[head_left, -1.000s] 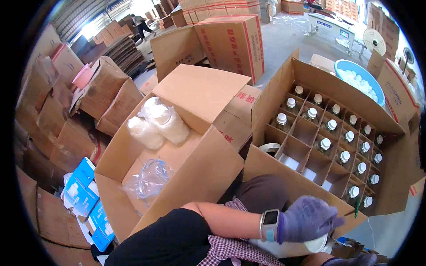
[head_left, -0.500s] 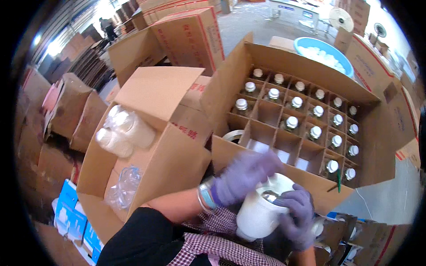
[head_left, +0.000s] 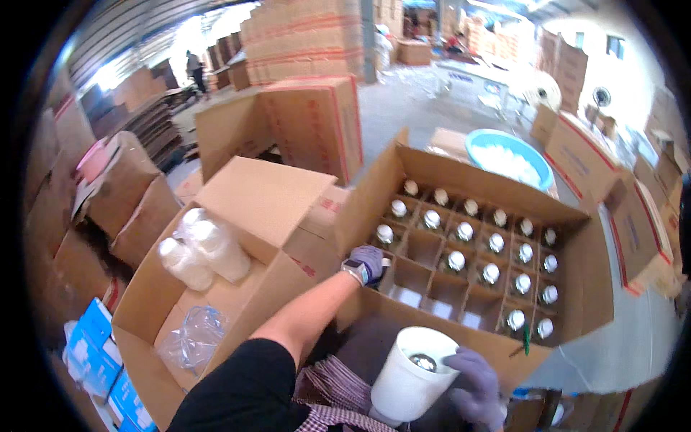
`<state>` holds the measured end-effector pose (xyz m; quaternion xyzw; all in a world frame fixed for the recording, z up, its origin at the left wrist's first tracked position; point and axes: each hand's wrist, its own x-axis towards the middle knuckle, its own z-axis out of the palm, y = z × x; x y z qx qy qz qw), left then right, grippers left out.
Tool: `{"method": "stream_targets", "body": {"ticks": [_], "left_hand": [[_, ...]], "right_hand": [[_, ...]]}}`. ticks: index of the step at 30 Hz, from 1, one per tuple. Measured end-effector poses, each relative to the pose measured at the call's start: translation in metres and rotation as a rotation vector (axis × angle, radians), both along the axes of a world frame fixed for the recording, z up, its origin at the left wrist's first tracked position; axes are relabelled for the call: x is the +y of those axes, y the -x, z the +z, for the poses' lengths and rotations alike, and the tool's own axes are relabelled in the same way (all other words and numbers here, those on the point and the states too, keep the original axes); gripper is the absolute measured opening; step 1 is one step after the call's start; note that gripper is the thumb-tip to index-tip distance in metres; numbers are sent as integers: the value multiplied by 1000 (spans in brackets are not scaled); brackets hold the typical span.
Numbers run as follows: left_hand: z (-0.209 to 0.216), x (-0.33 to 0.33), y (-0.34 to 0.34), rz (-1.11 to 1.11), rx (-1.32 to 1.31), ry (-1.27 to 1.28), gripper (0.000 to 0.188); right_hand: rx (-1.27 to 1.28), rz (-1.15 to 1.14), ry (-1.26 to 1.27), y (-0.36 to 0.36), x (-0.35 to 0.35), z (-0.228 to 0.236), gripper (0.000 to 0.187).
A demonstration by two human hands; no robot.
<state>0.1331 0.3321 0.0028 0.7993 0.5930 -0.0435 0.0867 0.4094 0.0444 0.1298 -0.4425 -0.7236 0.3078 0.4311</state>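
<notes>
In its gloved grip, my right hand (head_left: 476, 385) has the rim of a white cylindrical container (head_left: 407, 378), its fingers hooked over the edge. A shiny, round glass-like top (head_left: 423, 361) shows inside that container. My left hand (head_left: 366, 263), gloved in grey-purple, reaches to the near-left corner of a large divided carton (head_left: 568, 327). Its fingers are curled at a pale ring like a roll of tape (head_left: 386, 263), mostly covered by the hand. Clear bottles with white caps (head_left: 464, 231) stand in the carton's compartments; several near compartments hold no bottle.
To the left, an open carton (head_left: 137, 327) contains white bagged containers (head_left: 209, 248) and clear plastic bags (head_left: 194, 338). A blue basin (head_left: 471, 146) with white pieces stands behind the divided carton. A green-handled tool (head_left: 526, 340) sits at the carton's near-right edge.
My left hand has moved from above the white container to the carton's left corner. My right hand stays at the container's rim. The view has tilted up, showing more of the hall.
</notes>
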Motion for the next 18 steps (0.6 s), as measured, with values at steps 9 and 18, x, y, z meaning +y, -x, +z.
{"method": "stream_targets", "body": {"ticks": [9,18], "left_hand": [[160,-195,-23,51,-1592,-3,51],[173,-249,-48,129,-1673,-52,58]], "right_hand": [[-456,-196,-412,50,89,36,88],[-374,-298,-756,54,80,37,81]]}}
